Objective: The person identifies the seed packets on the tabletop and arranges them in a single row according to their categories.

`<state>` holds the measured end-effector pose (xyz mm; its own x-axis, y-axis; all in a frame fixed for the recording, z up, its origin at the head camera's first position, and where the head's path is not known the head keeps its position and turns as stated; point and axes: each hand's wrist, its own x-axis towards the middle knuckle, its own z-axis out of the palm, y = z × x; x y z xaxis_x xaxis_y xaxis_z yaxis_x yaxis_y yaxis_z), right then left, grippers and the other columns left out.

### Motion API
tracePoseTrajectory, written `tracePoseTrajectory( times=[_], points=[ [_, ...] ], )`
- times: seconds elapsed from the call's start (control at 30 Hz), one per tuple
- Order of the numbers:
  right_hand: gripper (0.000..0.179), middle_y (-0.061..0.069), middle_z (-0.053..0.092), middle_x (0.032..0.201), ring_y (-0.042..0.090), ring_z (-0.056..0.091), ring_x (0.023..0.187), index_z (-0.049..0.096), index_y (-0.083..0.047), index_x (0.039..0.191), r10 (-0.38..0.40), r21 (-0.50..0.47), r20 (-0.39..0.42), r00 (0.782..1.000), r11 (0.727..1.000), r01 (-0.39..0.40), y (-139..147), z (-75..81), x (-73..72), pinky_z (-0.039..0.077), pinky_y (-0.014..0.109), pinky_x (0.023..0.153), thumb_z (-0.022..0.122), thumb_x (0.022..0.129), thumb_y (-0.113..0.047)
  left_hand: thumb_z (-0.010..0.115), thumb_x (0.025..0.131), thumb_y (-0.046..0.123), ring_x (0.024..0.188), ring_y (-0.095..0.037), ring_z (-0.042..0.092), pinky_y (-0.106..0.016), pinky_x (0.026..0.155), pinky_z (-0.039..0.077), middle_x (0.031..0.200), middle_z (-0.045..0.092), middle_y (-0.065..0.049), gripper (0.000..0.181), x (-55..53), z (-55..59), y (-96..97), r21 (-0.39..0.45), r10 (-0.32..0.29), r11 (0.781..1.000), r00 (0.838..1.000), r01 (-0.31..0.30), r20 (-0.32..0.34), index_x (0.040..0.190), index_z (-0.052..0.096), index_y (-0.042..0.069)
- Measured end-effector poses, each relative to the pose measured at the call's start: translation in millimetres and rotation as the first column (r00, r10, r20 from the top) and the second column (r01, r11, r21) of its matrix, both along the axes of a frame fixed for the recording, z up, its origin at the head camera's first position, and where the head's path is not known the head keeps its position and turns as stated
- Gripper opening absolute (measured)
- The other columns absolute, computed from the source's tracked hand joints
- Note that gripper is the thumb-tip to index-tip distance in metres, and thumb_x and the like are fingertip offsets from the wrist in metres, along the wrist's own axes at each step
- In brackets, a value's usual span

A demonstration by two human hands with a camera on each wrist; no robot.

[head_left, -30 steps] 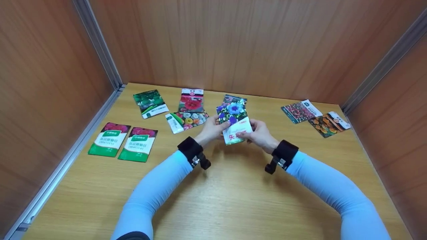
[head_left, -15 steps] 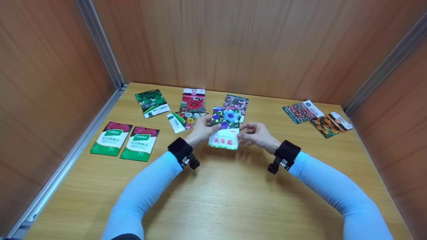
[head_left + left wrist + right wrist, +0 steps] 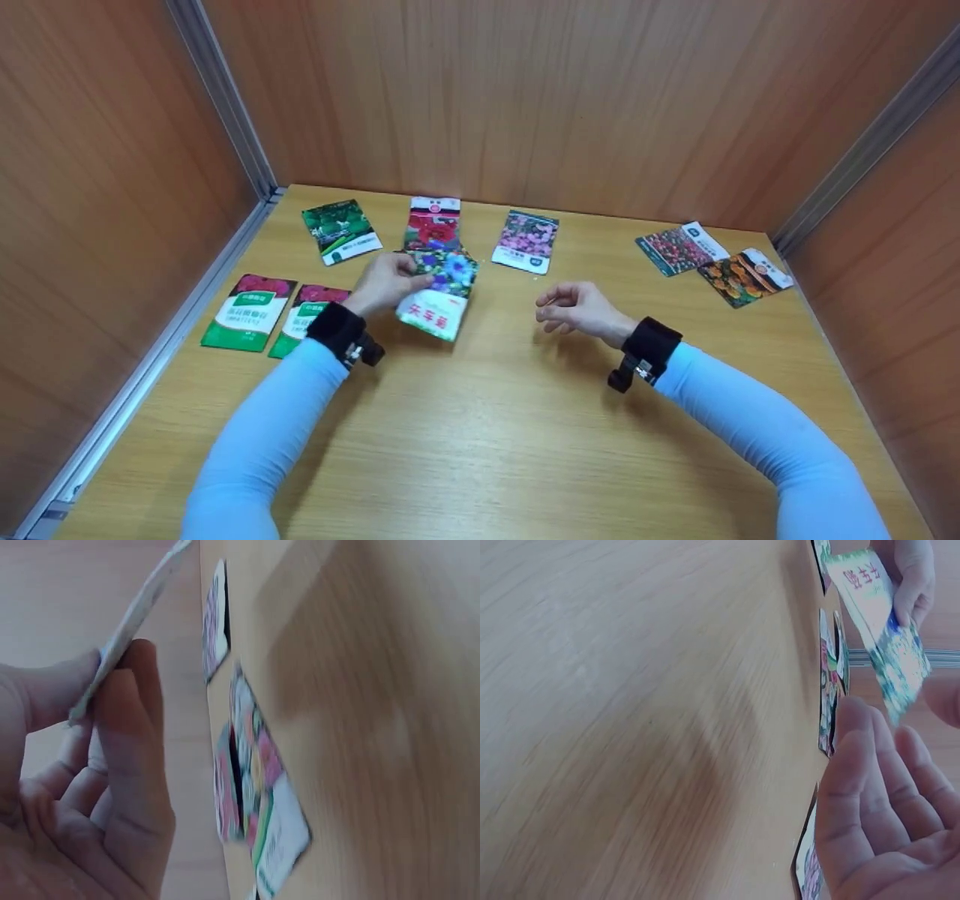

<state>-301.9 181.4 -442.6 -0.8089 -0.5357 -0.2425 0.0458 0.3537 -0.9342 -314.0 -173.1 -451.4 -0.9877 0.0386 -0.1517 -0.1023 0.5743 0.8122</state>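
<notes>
"So, what's the biggest thing you see?"

"Wooden walls (image 3: 525, 97) at the back and sides, then the wooden table (image 3: 510, 435) between them, then a person's arms in pale blue sleeves (image 3: 240, 435), reaching in over it."

"And the hands?"

"The left hand (image 3: 386, 283) pinches a flower packet (image 3: 439, 296) between thumb and fingers. The right hand (image 3: 585, 309) is well apart from it, above the table, relaxed, fingers loosely bent."

"Where exactly is that packet?"

"Up off the table, left of the middle, blue and purple flowers above, white below. In the head view it hides most of a mixed-flower packet (image 3: 266, 791), which the left wrist view shows lying just beside a red-flower packet (image 3: 434, 223)."

"And the others?"

"Flat on the table. A green packet (image 3: 343, 231) is at the back left, a pink-flower packet (image 3: 526, 241) right of the red one. Far right, a dark-pink packet (image 3: 679, 250) and an orange-flower packet (image 3: 742, 279) meet. Far left, two white-and-green packets (image 3: 250, 313) lie side by side, one partly covered by the left wrist."

"Anything smaller?"

"Black wristbands (image 3: 654, 349) with little cameras (image 3: 619, 379), and red lettering (image 3: 427, 317) on the held packet."
</notes>
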Motion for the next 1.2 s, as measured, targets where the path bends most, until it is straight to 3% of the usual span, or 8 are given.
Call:
tracePoseTrajectory(
  times=[0.13,0.33,0.63,0.83,1.0,1.2],
  points=[
    [0.037,0.021,0.06,0.101,0.038,0.058,0.09,0.054,0.002,0.111,0.002,0.004,0.01,1.0,1.0,-0.002,-1.5,-1.8,-0.4,0.046,0.049,0.074,0.065,0.082,-0.018,0.067,0.071,0.05,0.077,-0.022,0.047,-0.032,0.058,0.039,0.088,0.052,-0.006,0.04,6.0,0.7,-27.4,-0.074,0.054,0.996,0.997,-0.05,0.055,0.086,0.058,0.015],
    [0.04,0.023,0.06,0.101,0.039,0.058,0.089,0.053,0.005,0.111,0.029,0.009,0.002,1.0,1.0,-0.03,-3.2,-2.8,-1.0,0.046,0.048,0.072,0.065,0.081,-0.018,0.069,0.071,0.046,0.066,-0.02,0.044,-0.029,0.05,0.034,0.075,0.046,-0.004,0.04,15.6,-9.9,-54.3,-0.126,0.087,0.989,0.989,-0.072,0.116,0.079,0.053,0.011],
    [0.044,0.016,0.062,0.099,0.033,0.061,0.086,0.055,-0.001,0.111,0.018,0.023,-0.006,1.0,1.0,-0.018,2.5,-25.6,-14.8,0.044,0.052,0.075,0.067,0.078,-0.028,0.069,0.071,0.046,0.06,-0.022,0.05,-0.029,0.043,0.039,0.074,0.049,-0.006,0.04,27.7,-20.7,-69.5,-0.245,0.104,0.968,0.98,-0.061,0.169,0.076,0.054,0.009],
    [0.045,0.017,0.061,0.1,0.03,0.061,0.086,0.054,-0.001,0.112,0.025,0.035,-0.017,1.0,0.999,-0.025,4.8,-27.5,-14.5,0.044,0.052,0.075,0.067,0.079,-0.028,0.07,0.07,0.047,0.053,-0.02,0.052,-0.029,0.04,0.04,0.072,0.055,-0.007,0.04,35.5,-22.0,-67.5,-0.4,0.095,0.916,0.985,-0.031,0.142,0.074,0.059,0.008],
    [0.044,0.017,0.061,0.1,0.032,0.06,0.087,0.054,-0.001,0.112,0.02,0.027,-0.016,1.0,0.999,-0.02,4.7,-27.4,-13.5,0.044,0.051,0.073,0.067,0.079,-0.028,0.071,0.068,0.047,0.068,-0.023,0.053,-0.035,0.058,0.044,0.085,0.055,-0.011,0.057,39.5,-22.5,-63.2,-0.492,0.075,0.871,0.989,-0.001,0.131,0.098,0.059,0.0],
    [0.042,0.021,0.06,0.1,0.038,0.058,0.088,0.055,-0.001,0.109,0.021,0.011,-0.001,1.0,1.0,-0.021,3.7,-29.4,-12.1,0.045,0.05,0.071,0.068,0.078,-0.026,0.074,0.067,0.042,0.076,-0.026,0.049,-0.041,0.07,0.041,0.084,0.055,-0.011,0.053,40.7,-21.2,-60.6,-0.588,0.032,0.809,0.997,0.017,0.073,0.094,0.059,-0.001]
  ],
)
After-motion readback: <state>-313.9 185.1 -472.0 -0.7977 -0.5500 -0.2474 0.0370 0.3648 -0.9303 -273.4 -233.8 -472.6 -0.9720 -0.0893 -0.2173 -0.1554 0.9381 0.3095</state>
